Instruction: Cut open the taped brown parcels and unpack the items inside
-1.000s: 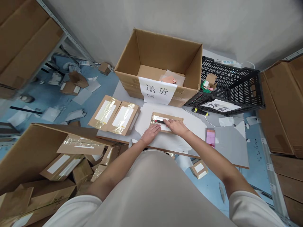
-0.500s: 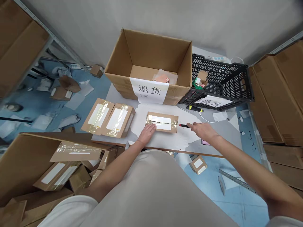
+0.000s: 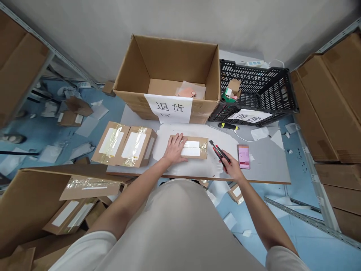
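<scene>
A small taped cardboard box (image 3: 203,145) with a white label lies flat on the table before me. My left hand (image 3: 174,149) rests on its left end, fingers spread and palm down. Just right of the box, my right hand (image 3: 232,165) is closed round a black and red box cutter (image 3: 216,149), whose front end points up and left, apart from the box. A phone (image 3: 244,156) with a lit pink screen lies beside my right hand. Two taller taped boxes (image 3: 132,146) stand side by side to the left.
Behind the work area stands a large open carton (image 3: 126,98) with a paper sign, beside a black plastic crate (image 3: 278,92). A black and yellow tool (image 3: 228,126) lies before the crate. At lower left, a big carton (image 3: 31,188) holds several parcels. Shelving flanks both sides.
My right hand has drawn the box cutter away from the box's right end, towards me. My left hand has moved up from the box's near edge onto its left end.
</scene>
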Tool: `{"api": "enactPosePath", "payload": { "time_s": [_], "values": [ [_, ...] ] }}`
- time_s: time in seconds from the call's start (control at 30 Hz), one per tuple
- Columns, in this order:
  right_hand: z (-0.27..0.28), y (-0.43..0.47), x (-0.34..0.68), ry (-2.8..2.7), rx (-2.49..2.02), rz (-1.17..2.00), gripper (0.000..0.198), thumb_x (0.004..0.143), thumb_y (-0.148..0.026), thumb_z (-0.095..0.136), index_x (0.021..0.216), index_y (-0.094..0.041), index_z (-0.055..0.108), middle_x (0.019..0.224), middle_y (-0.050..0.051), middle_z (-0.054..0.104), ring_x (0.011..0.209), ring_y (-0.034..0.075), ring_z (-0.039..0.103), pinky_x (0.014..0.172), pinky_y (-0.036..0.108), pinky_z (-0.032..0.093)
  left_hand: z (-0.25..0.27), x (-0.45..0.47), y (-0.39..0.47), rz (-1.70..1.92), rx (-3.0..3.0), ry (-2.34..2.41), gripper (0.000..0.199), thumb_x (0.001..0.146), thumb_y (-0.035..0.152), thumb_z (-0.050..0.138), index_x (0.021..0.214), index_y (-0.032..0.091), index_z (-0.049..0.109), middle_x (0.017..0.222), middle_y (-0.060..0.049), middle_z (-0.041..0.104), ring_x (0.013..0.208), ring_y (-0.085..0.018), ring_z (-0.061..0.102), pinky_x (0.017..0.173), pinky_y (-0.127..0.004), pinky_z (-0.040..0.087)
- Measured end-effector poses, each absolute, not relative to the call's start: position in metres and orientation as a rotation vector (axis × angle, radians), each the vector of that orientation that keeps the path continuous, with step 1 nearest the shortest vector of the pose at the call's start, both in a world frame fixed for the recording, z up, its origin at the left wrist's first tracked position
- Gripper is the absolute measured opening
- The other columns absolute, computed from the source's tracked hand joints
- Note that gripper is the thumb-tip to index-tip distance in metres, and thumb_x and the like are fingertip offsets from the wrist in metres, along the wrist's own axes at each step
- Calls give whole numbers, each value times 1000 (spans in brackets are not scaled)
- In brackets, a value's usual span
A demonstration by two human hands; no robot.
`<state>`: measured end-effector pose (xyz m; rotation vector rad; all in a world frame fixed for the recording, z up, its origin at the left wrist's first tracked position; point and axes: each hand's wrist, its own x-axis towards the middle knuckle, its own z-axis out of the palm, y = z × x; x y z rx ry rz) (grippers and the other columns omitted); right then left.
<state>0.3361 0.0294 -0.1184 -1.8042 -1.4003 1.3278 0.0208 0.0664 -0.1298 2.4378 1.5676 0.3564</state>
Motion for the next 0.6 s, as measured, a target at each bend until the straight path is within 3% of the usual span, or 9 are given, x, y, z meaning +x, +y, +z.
{"api": "enactPosePath", "payload": {
  "time_s": [0.07, 0.2, 0.6],
  "values": [
    [-126, 25, 333, -1298, -1750, 1433, 71, 78, -58, 51, 137, -21, 39, 82, 5, 66, 38, 6, 44, 31, 20, 35, -130, 23, 74, 288, 2429, 1569, 111, 50, 65, 72, 139, 14, 29, 145, -21, 27, 134, -41, 18, 108, -55, 9],
    [-133, 20, 330, -1195, -1683, 1521, 75, 77, -57, 53, 140, -21, 35, 84, 5, 65, 39, 5, 43, 30, 19, 33, -133, 24, 79, 233, 2407, 1580, 118, 44, 68, 72, 139, 15, 28, 144, -22, 29, 133, -41, 21, 108, -56, 4],
    [-130, 25, 345, -1541, -1709, 1510, 64, 80, -50, 52, 136, -20, 44, 67, -2, 58, 38, 5, 36, 38, 21, 39, -137, 24, 83, 270, 2405, 1594, 109, 46, 64, 73, 136, 16, 34, 140, -21, 35, 128, -40, 29, 108, -56, 9]
  ]
}}
